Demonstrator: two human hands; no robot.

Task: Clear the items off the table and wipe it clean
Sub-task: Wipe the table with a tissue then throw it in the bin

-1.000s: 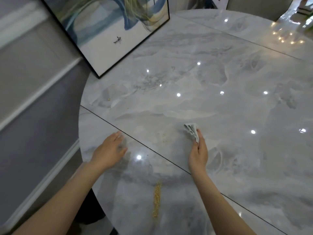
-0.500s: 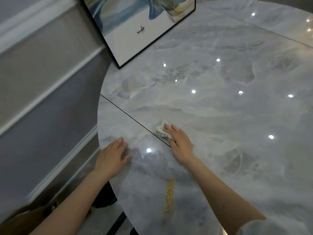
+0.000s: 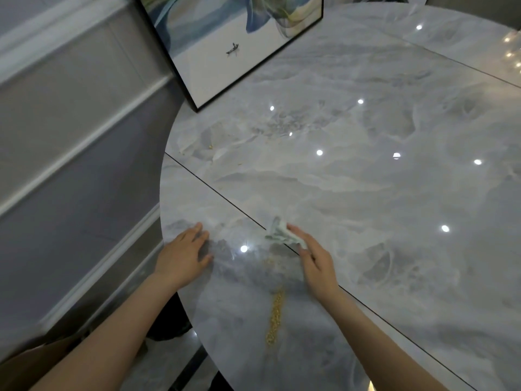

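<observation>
A round grey marble table (image 3: 366, 193) fills the view. My right hand (image 3: 313, 258) presses a small crumpled pale green cloth (image 3: 277, 232) flat against the tabletop with straight fingers, right on the dark seam line. My left hand (image 3: 186, 256) rests flat on the table near its left edge, holding nothing. A narrow streak of yellow crumbs (image 3: 275, 320) lies on the table between my forearms, just below the cloth. A few stray crumbs (image 3: 211, 147) sit farther up near the left edge.
A black-framed painting (image 3: 234, 43) leans on the table's far left part. The table's curved left edge drops off toward a grey panelled wall (image 3: 70, 131) and floor. A brown object (image 3: 31, 362) shows at the bottom left corner.
My right hand has swept the cloth leftward and toward me, from right of the seam onto it. My left hand stays flat in place. The view has shifted left.
</observation>
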